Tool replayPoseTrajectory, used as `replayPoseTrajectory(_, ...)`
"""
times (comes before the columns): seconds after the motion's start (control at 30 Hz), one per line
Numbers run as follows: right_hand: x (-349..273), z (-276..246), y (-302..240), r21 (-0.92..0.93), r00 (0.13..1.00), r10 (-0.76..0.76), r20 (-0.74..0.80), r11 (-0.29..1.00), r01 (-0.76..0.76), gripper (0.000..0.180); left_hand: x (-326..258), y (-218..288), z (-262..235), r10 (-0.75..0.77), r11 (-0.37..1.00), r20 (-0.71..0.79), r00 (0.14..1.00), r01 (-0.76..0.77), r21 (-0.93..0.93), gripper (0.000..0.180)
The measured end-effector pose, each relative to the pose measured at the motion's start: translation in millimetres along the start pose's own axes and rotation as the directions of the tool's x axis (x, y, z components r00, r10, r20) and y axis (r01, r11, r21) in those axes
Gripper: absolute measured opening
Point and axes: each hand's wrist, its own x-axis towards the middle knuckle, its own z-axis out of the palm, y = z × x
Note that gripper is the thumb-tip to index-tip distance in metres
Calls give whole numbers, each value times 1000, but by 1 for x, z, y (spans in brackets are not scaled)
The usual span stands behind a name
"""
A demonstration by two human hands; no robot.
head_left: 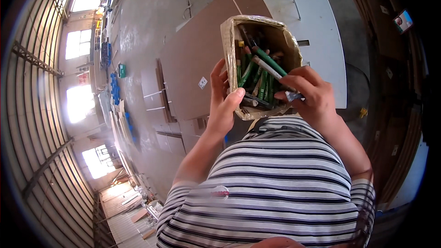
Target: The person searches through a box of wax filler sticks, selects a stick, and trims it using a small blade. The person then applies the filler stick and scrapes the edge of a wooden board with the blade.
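A small open cardboard box [228,41], wrapped in clear tape, is held up in front of my striped shirt. It is filled with several green and white pen-like tools [257,82]. My left hand [223,101] grips the box by its left wall, thumb over the rim. My right hand [308,93] is at the box's right side, its fingers pinched on one white and green tool [271,68] that slants up out of the box, with a dark tip sticking out past the fingers.
Below lies a concrete workshop floor with large brown boards [197,55] and a white panel [317,23] laid flat. Stacked boards and blue items [115,89] line the left side by bright windows. More board stacks stand at the right.
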Motion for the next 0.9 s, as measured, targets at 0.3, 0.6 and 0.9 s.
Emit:
replayPoseTrajectory(0.3,17,17,-14,149,971,-191,145,974,169,27,0,7,1,-6,999,20,1000,5,47,85)
replayPoseTrajectory(0.6,1,-33,33,535,839,538,79,687,-491,20,-5,6,3,-4,999,18,1000,4,38,87)
replayPoseTrajectory(0.9,-12,-49,29,673,897,389,210,608,-421,17,-6,13,2,-10,999,21,1000,9,42,87)
